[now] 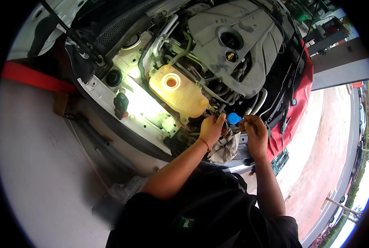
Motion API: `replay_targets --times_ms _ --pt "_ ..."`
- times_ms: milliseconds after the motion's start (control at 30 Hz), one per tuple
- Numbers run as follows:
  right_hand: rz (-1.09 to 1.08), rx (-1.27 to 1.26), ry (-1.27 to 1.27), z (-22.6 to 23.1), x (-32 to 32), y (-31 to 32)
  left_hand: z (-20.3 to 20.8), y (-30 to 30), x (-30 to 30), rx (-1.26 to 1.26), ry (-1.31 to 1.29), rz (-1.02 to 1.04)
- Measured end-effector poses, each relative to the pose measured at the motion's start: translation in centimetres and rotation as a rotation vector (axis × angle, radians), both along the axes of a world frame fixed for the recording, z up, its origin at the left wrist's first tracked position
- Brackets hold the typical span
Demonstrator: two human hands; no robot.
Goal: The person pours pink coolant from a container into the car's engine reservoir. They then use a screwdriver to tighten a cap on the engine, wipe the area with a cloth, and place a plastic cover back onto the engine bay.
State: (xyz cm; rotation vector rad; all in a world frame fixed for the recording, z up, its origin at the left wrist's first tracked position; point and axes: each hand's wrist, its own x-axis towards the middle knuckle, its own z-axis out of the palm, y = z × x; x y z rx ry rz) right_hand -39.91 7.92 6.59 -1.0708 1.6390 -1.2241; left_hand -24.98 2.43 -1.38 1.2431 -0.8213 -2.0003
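In an open engine bay, my left hand (212, 130) is closed just below the lower right end of a yellowed coolant expansion tank (180, 95). What its fingers hold, if anything, is hidden. My right hand (255, 131) has thumb and fingers pinched together. A round blue cap (233, 118) shows between the two hands, close to the right fingertips. Whether those fingers touch it, or grip something small beside it, I cannot make out. The tank's round neck stands uncapped. A crumpled greyish rag (225, 149) lies on the front edge of the bay, below both hands.
A grey engine cover (238, 45) fills the upper middle. On the left fender stands a small lit work lamp (120, 104). Red cover cloth (298, 113) drapes the right side, with tools lying on it. A green tool case (280, 161) is on the floor beyond.
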Motion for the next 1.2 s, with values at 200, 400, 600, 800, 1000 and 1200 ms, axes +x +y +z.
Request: replay_targets --times_ms 200,400,600,800,1000,1200 --pt "-0.033 0.061 -0.032 -0.3 -0.7 0.8 0.0 -0.3 -0.3 0.061 0.035 0.018" --pt "-0.034 0.09 -0.063 -1.5 -1.0 1.6 -1.1 0.1 -0.9 0.024 0.022 0.088" --pt "-0.028 0.112 -0.073 -1.4 -0.8 2.2 -0.1 0.3 -2.2 -0.012 -0.152 0.147" --pt "-0.021 0.094 -0.098 -1.1 -0.6 2.7 0.0 0.9 -2.7 -0.072 -0.233 0.188" --pt "0.016 0.082 -0.099 -1.6 -0.1 2.0 1.3 2.9 -0.2 -0.306 -0.135 0.025" --pt "0.074 0.065 0.089 -2.7 0.1 1.7 0.4 3.8 1.2 -0.328 -0.179 0.13"
